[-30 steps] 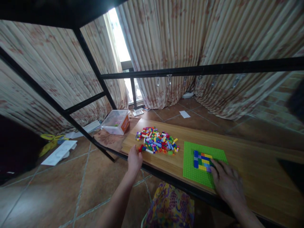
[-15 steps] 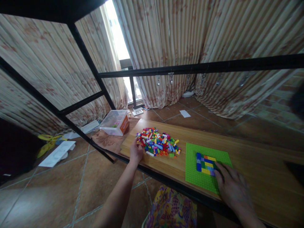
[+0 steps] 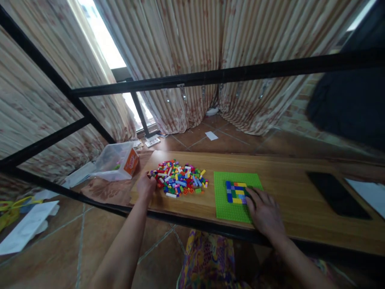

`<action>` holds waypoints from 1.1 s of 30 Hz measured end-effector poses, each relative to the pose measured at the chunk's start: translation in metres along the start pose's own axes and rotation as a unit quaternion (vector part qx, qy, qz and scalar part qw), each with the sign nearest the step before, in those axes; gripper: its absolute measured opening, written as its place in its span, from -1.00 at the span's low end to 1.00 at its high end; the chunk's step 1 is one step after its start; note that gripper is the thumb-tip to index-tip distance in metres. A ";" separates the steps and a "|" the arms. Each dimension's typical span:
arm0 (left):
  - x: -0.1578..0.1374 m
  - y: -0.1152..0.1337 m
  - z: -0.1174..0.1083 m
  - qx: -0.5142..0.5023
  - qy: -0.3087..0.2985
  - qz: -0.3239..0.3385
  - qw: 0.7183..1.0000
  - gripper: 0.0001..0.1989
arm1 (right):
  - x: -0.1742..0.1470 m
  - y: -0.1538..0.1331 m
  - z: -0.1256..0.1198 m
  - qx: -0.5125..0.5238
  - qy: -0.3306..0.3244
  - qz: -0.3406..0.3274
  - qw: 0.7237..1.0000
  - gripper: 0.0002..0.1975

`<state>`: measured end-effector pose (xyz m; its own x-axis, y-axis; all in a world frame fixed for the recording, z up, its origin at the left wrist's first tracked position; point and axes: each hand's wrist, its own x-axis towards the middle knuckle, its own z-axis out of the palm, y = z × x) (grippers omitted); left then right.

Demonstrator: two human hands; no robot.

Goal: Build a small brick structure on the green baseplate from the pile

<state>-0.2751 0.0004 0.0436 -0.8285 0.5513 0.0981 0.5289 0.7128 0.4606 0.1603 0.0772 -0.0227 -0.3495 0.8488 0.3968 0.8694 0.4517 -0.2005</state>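
Note:
At the left edge of a pile of small multicoloured toy bricks (image 3: 180, 179) is my left hand (image 3: 146, 186), its fingers bent together. Whatever lies between those fingertips is too small to make out. My right hand (image 3: 266, 210) rests over the right part of a green baseplate (image 3: 221, 208), fingers apart and lightly bent. Its fingertips touch the right side of a flat block of joined bricks (image 3: 233, 192), blue along the left with yellow, green and other colours in rows. The hand hides that block's right edge and the plate's lower right corner.
The wooden bench top (image 3: 288, 176) carries a black flat phone-like slab (image 3: 338, 194) and a white sheet (image 3: 367, 194) at right. A clear plastic box (image 3: 112, 160) with an orange label stands beyond the left end. A black metal bar (image 3: 204, 79) crosses behind; a dark-clothed person (image 3: 351, 96) is at right.
The view has swung right, bringing the black slab, white sheet and dark-clothed person into sight. Both hands stay near the same spots, left at the pile and right at the joined bricks.

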 end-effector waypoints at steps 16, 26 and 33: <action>-0.152 0.070 -0.011 -0.592 -0.268 -0.074 0.757 -0.55 | 0.003 -0.006 -0.010 0.046 -0.002 0.032 0.998 -0.58; -0.203 0.120 0.002 -0.599 -0.484 -0.167 0.616 -0.73 | 0.008 -0.051 -0.068 0.325 -0.016 -0.073 0.943 -0.63; -0.214 0.132 0.011 -0.550 -0.511 -0.144 0.645 -0.69 | 0.004 -0.063 -0.082 0.397 -0.109 -0.087 0.907 -0.77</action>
<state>-0.0263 -0.0187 0.0735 -0.0128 0.8627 -0.5055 -0.5360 0.4209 0.7318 0.1330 0.0298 0.0653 -0.5930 0.7406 0.3159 0.2983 0.5665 -0.7682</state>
